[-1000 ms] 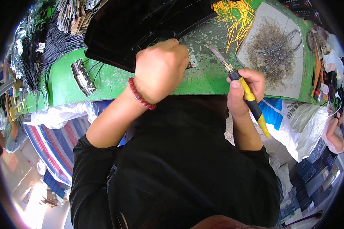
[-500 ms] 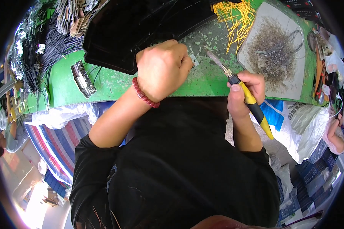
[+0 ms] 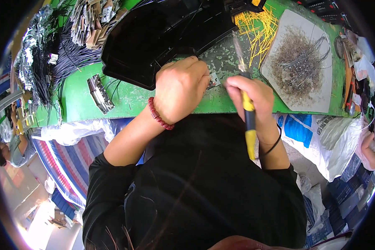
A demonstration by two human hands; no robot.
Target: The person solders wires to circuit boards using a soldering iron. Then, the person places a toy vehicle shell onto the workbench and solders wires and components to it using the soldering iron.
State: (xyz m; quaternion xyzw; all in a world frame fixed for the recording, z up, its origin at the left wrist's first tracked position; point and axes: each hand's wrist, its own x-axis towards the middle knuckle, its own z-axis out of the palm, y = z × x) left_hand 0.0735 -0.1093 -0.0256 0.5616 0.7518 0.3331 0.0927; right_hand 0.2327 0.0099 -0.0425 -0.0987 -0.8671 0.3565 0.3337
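My right hand [image 3: 254, 98] grips a soldering iron [image 3: 249, 118] by its yellow and black handle. The iron's metal tip [image 3: 238, 48] points away from me, over the worn green bench. My left hand [image 3: 181, 85], with a red bead bracelet at the wrist, is closed near the bench's front edge. Whatever its fingers hold is hidden under them. A small pale metallic piece [image 3: 213, 81] shows just right of the left fingertips. Behind that hand lies a large black plastic housing [image 3: 133, 68], its near corner beside my knuckles.
Yellow wires [image 3: 258, 37] lie at the back, left of a grey board [image 3: 321, 100] covered with brown debris and thin wires. To the left are a small metal-and-black assembly [image 3: 99, 93], black cables [image 3: 75, 56] and stacked flat pieces [image 3: 91, 25]. White plastic bags [image 3: 325, 154] hang below the bench, right.
My right hand has moved left with the soldering iron, which now stands more in line with my forearm. The left hand stays closed in nearly the same place beside the housing.
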